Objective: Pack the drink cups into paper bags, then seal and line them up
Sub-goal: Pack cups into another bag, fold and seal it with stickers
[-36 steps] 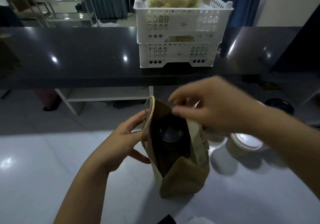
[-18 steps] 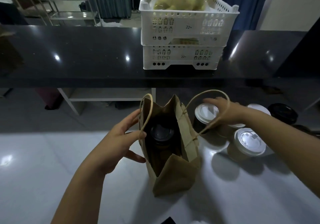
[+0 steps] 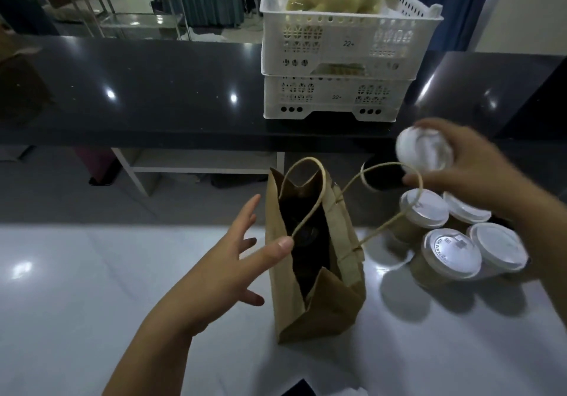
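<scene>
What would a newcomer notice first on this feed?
The open brown paper bag stands mid-table, with the left hand touching its rim. To its right, the right hand holds up a white-lidded cup, with four more cups standing on the table nearby. Stacked white crates sit behind on the black counter.

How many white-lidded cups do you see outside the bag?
5. One cup in the right hand; four on the table right of the paper bag: two behind, two in front. More may hide inside it.
</scene>
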